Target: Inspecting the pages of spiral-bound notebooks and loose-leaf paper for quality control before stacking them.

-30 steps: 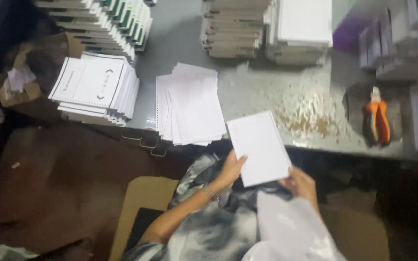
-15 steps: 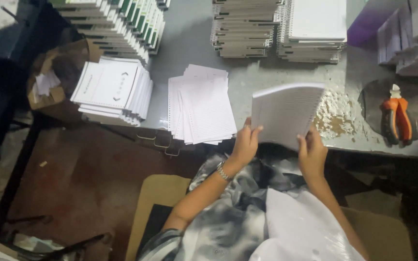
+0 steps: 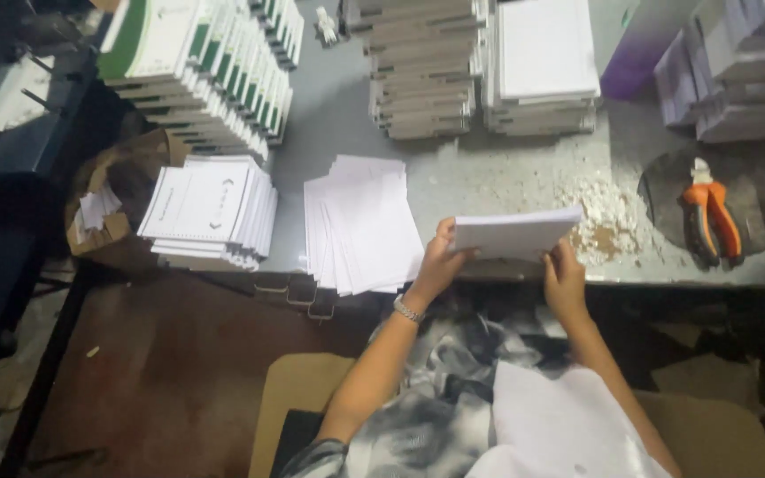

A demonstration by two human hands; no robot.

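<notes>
Since the earlier frames we note that the sheaf of white pages [image 3: 513, 235] has swung from a flat, face-up hold, through an upright, fanned position, to lying nearly level, its long edge now turned toward us. It sits just above the near edge of the grey worktable [image 3: 489, 173], and we cannot tell whether its lower edge touches the surface. Our left hand [image 3: 436, 262] is closed on the left end, thumb on top and fingers beneath; a metal wristband shows at that wrist. Our right hand [image 3: 565, 276] grips the right lower corner in a like pinch. Both hands are closed on the sheaf and neither is free.

We judge this change as the pages being squared up: turned on edge and levelled, as one does to align loose leaves.

To the left, well apart from the sheaf, lies a fanned spread of loose white sheets [image 3: 360, 221], and beyond it a stack of printed covers [image 3: 210, 211]. Paper crumbs [image 3: 608, 217] lie just right of the sheaf, with orange-handled pliers [image 3: 710, 221] further right. Bound stacks [image 3: 480, 66] line the far side.
</notes>
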